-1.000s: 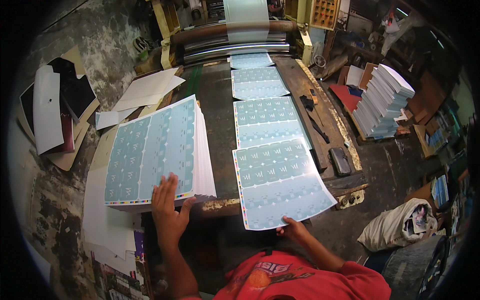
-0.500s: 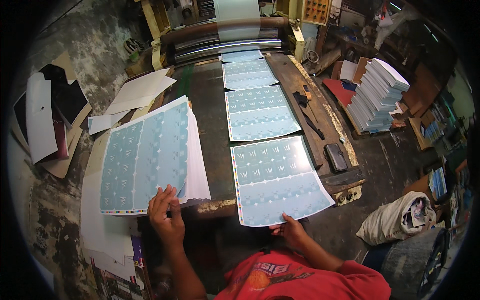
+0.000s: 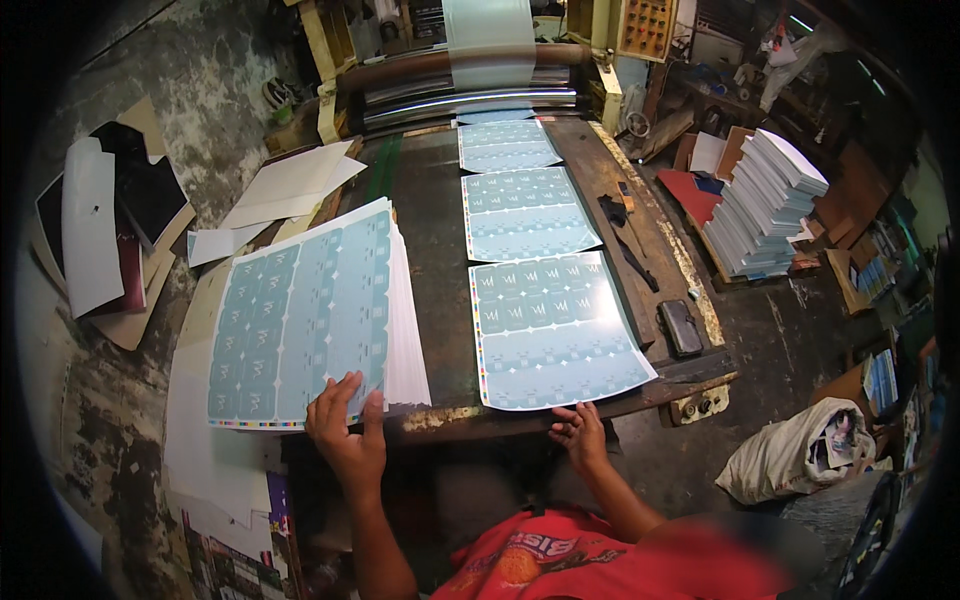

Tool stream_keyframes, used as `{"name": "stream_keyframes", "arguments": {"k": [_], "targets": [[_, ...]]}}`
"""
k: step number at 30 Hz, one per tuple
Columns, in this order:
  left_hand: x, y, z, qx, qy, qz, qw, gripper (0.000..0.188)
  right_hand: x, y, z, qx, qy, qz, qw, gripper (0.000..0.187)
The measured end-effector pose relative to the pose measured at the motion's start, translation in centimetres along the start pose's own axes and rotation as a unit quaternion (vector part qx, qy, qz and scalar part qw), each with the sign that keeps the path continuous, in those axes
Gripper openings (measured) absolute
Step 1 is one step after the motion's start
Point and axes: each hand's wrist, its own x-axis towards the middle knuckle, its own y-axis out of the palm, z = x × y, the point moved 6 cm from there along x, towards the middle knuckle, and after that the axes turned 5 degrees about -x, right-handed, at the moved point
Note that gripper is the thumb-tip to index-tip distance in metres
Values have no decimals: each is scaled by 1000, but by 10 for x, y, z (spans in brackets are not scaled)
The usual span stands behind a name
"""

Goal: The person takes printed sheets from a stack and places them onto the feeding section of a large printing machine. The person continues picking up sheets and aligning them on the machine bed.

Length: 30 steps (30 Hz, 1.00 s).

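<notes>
A thick stack of light-blue printed sheets [image 3: 300, 310] lies on the left of a dark worktable [image 3: 430, 230]. My left hand [image 3: 345, 430] rests flat on the stack's near edge, fingers spread. A single glossy blue sheet [image 3: 555, 330] lies at the table's front right. My right hand [image 3: 578, 433] touches its near edge with curled fingertips. Behind it, two more blue sheets [image 3: 525, 210] lie in a row from a roller machine [image 3: 470, 75] at the back.
A tall pile of printed sheets [image 3: 765, 205] stands on the floor to the right. A filled white sack [image 3: 800, 455] lies at lower right. Cardboard and white boards [image 3: 110, 230] are spread on the left. A dark rectangular block [image 3: 682, 327] sits on the table's right rim.
The nearest blue sheet has slid toward the table's front edge and the row behind it has advanced. My right hand stays at its near edge; my left hand stays on the stack.
</notes>
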Motion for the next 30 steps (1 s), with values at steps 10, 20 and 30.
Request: {"name": "stream_keyframes", "arguments": {"k": [10,20,30], "targets": [[1,-9,37,-316,-250,-44,914,32,0,-1,31,24,-58,1,998,75],[-8,-6,-57,-166,150,212,951,25,-55,75,88,22,-24,286,958,65],[-21,2,-69,-63,174,221,958,53,-41,18,33,-24,111,145,983,39]]}}
